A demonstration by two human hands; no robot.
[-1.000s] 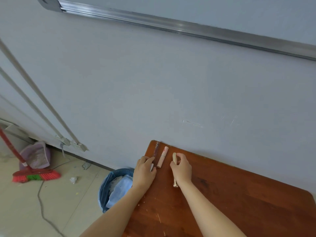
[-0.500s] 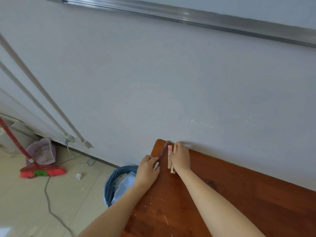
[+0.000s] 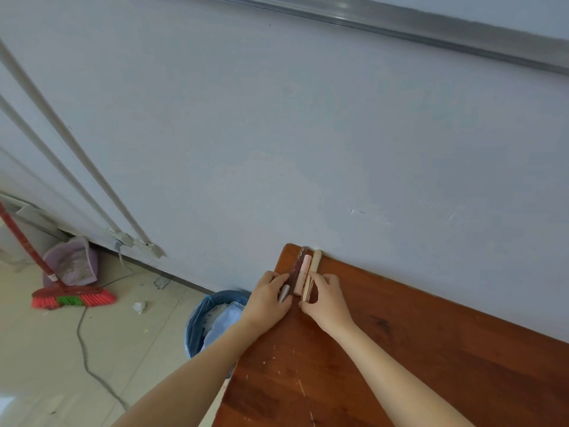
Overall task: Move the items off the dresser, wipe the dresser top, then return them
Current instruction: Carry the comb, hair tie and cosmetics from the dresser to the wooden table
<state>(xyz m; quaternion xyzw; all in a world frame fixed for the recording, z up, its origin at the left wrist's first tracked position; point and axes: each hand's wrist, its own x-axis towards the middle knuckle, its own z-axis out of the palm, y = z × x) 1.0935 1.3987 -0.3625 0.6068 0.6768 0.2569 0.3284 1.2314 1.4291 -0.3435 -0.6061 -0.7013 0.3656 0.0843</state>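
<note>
Left hand (image 3: 268, 298) grip pinching dark brown silver-capped tube (image 3: 296, 263), right hand (image 3: 326, 298) pinching cream tube (image 3: 315, 260), pale pink tube (image 3: 303, 272) lying between, all at red-brown wooden counter (image 3: 431, 349) back corner. Seemingly lining up returned items; task nearing end.

Left hand (image 3: 267, 296) and right hand (image 3: 327, 298) lie close together, fingers curled.

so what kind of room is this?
Likely a bedroom or dorm room, lived-in: a wooden dresser top against a plain wall with cosmetic tubes lined up on it, plus a broom, dustpan and lined bin on the tiled floor beside it.
</note>
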